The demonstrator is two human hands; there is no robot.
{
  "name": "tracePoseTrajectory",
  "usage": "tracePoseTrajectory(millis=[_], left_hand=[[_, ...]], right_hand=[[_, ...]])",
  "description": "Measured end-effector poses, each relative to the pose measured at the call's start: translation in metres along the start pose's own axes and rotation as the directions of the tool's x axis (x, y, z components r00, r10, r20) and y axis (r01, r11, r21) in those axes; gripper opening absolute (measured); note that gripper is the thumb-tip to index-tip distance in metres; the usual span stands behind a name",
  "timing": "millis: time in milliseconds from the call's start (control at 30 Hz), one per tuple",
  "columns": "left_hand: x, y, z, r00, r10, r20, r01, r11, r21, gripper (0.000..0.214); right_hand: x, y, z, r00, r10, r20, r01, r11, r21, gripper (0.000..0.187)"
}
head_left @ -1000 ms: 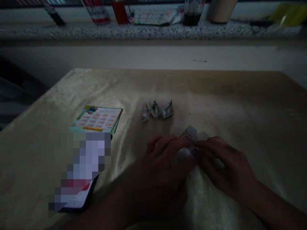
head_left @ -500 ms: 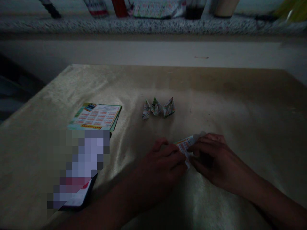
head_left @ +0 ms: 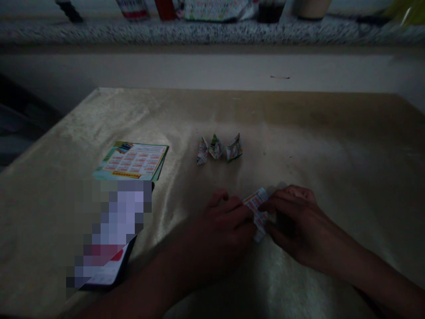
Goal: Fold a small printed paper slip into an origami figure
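A small printed paper [head_left: 259,212] with rows of orange and white blocks lies on the table between my hands, partly hidden by fingers. My left hand [head_left: 230,226] is curled over its left edge, fingers bent and gripping it. From the right, my right hand [head_left: 294,217] touches the paper with its fingertips, thumb and fingers curved around a dark gap. Beyond my hands stand three little folded paper shapes with pointed tips: a left one [head_left: 202,151], a middle one [head_left: 215,147] and a right one [head_left: 234,148].
A stack of printed calendar cards [head_left: 133,160] lies on the left of the table [head_left: 315,128]. In front of it is a phone [head_left: 106,277], its screen mostly pixelated. A speckled stone ledge [head_left: 212,34] behind the table carries a red container [head_left: 165,9], a patterned packet [head_left: 215,9] and other containers.
My left hand has shifted slightly left, so more of the printed paper shows between my hands. The right hand stays nearly in place. The folded shapes and cards have not moved.
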State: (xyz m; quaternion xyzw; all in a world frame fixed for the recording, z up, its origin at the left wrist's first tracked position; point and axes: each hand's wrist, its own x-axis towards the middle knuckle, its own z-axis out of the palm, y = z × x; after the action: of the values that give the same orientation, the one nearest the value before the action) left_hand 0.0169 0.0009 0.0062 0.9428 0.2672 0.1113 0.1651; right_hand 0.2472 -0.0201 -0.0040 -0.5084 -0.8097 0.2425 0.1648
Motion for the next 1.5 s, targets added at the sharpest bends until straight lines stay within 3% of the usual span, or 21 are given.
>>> tracePoseTrajectory(millis=[167,333,467,867,1500], left_hand=[[0.002,0.001,0.001,0.984,-0.178,-0.010,0.176,0.978,-0.108,0.017],[0.009,0.004,0.011,0.914,-0.398,-0.072,0.382,0.908,-0.172,0.014],[0.013,0.006,0.017,0.863,-0.500,-0.074,0.483,0.859,-0.171,0.012],[0.015,0.004,0.019,0.860,-0.501,-0.099,0.484,0.861,-0.158,0.012],[0.017,0.003,0.018,0.847,-0.520,-0.111,0.503,0.851,-0.152,0.015]], right_hand=[[0.000,0.000,0.002,1.000,0.015,-0.001,-0.015,1.000,-0.017,0.034],[-0.001,0.003,0.003,1.000,0.006,-0.003,-0.006,1.000,-0.021,0.034],[0.000,0.002,0.002,1.000,0.012,-0.002,-0.012,1.000,-0.020,0.029],[0.003,0.001,-0.004,0.999,0.013,0.050,-0.013,1.000,0.017,0.022],[0.003,0.003,0.000,0.999,0.035,-0.002,-0.035,0.999,0.015,0.026]])
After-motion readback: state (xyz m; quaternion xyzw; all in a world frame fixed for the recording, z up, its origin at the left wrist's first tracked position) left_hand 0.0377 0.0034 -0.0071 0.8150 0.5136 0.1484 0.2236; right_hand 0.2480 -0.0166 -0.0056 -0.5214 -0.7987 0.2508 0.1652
